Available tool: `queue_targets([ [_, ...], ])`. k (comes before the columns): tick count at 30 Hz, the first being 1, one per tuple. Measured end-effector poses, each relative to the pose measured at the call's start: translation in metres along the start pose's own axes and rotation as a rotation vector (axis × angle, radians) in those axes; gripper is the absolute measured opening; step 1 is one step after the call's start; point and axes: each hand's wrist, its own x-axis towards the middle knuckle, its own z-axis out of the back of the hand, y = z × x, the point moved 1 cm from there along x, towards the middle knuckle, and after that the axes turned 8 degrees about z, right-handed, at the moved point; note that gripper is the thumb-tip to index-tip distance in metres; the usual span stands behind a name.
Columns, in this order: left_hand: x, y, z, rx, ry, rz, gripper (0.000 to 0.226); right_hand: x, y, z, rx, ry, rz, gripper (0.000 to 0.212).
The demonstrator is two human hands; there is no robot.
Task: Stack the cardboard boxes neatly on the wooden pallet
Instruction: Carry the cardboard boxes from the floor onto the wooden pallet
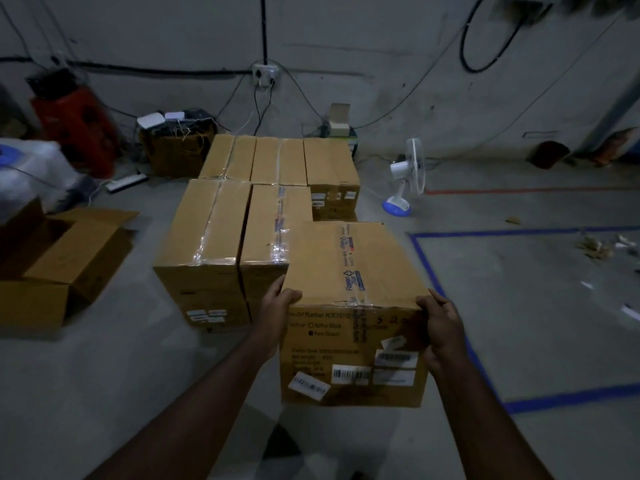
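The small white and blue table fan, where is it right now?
In the head view, the small white and blue table fan stands on the concrete floor, right of the stacked cardboard boxes, beyond the blue floor tape.

The grey concrete floor (104,393) carries stacked sealed boxes (204,237), an open carton (62,258) and a fan (407,176).

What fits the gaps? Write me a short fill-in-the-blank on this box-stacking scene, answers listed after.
1. Both hands grip the carried box by its near ____ corners.
2. The white fan stands to the ____ of the stacked boxes.
3. The tape lines marking the floor at right are ____.
4. The box on the floor at left is ____.

Answers: top; right; blue; open
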Motion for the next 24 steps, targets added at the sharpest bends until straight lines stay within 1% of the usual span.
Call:
queue_targets([
  [3, 0.022, -0.027, -0.056, -0.033, -0.041, -0.024, 0.034, 0.072, 0.033, 0.008, -0.032, 0.008, 0.003, 0.030],
  [5, 0.038, -0.042, -0.090, -0.012, -0.062, -0.036, 0.025, 0.115, 0.054, 0.012, -0.041, 0.017, -0.011, 0.029],
  [8, 0.066, -0.055, -0.128, -0.001, -0.110, -0.025, 0.034, 0.167, 0.076, 0.017, -0.048, 0.069, -0.044, 0.026],
  [10, 0.087, -0.061, -0.145, 0.019, -0.116, -0.019, 0.034, 0.197, 0.081, 0.020, -0.050, 0.081, -0.087, 0.020],
  [14, 0.113, -0.088, -0.177, 0.052, -0.063, 0.005, 0.021, 0.236, 0.092, 0.025, -0.070, 0.047, -0.173, 0.014],
  [16, 0.122, -0.102, -0.191, 0.072, -0.035, 0.024, 0.014, 0.251, 0.101, 0.029, -0.087, 0.039, -0.200, 0.015],
  [19, 0.134, -0.116, -0.209, 0.082, -0.005, 0.033, 0.018, 0.271, 0.119, 0.034, -0.109, 0.041, -0.218, 0.016],
  [21, 0.142, -0.123, -0.222, 0.052, -0.003, 0.044, 0.023, 0.284, 0.130, 0.037, -0.105, 0.037, -0.182, 0.016],
  [24, 0.156, -0.130, -0.238, 0.033, -0.021, 0.020, 0.024, 0.306, 0.139, 0.035, -0.079, 0.064, -0.151, 0.018],
])
